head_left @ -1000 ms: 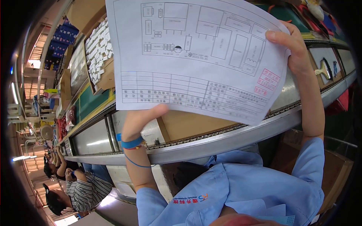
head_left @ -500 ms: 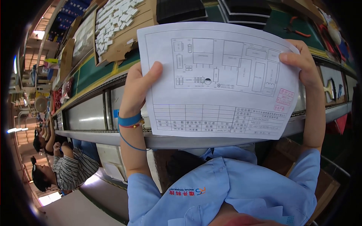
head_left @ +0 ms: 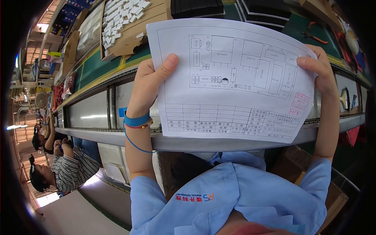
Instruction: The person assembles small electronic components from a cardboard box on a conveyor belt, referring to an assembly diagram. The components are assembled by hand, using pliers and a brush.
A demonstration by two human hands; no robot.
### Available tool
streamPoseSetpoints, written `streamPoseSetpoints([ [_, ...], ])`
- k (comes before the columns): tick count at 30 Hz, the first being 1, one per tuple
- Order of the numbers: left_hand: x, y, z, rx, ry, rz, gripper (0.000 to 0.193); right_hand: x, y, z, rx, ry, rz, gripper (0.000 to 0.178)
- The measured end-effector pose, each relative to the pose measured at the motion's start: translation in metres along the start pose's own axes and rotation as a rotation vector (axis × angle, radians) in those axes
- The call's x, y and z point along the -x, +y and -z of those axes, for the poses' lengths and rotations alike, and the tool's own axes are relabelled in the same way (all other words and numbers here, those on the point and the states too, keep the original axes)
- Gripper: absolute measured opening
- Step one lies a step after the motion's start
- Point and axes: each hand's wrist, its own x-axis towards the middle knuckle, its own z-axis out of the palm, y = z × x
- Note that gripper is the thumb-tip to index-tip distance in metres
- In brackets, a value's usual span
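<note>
A white paper sheet (head_left: 219,100) with a printed component layout diagram, a table of fields and a red stamp is held up over the workbench edge. My left hand (head_left: 150,80) grips its left side, the thumb on the front and the other fingers hidden behind. At the upper right edge my right hand (head_left: 319,68) pinches the sheet the same way, thumb in front. The sheet bows slightly between both hands. Around my left wrist sit a blue band (head_left: 136,120) and a red string with beads.
A cardboard box (head_left: 135,33) of small white blocks stands beyond the sheet, beside black foam-like slabs (head_left: 196,8). Orange-handled pliers (head_left: 315,34) lie on the green surface at far right. A metal rail (head_left: 180,144) runs along the front. Other people (head_left: 74,168) sit at the left.
The sheet has shifted slightly to the right in view, and its print looks sharper. Both hands keep their hold on it.
</note>
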Motion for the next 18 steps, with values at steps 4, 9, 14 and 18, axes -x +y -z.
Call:
streamPoseSetpoints([
  [4,0.0,-0.0003,0.0017,-0.011,-0.002,0.003,0.038,0.0003,-0.0013,0.0006,0.019,0.0,-0.008,0.034],
  [9,-0.0004,0.0018,0.0,0.003,0.008,0.0,0.037,-0.0012,-0.0009,-0.0005,0.022,0.022,-0.002,0.033],
  [14,-0.0006,-0.0004,0.0027,-0.01,-0.02,-0.007,0.036,-0.0006,0.0016,0.0011,0.019,0.023,0.013,0.033],
  [18,-0.0008,0.0002,0.0002,-0.024,-0.027,-0.007,0.035,0.0005,-0.0018,0.0004,0.01,0.009,0.017,0.034],
])
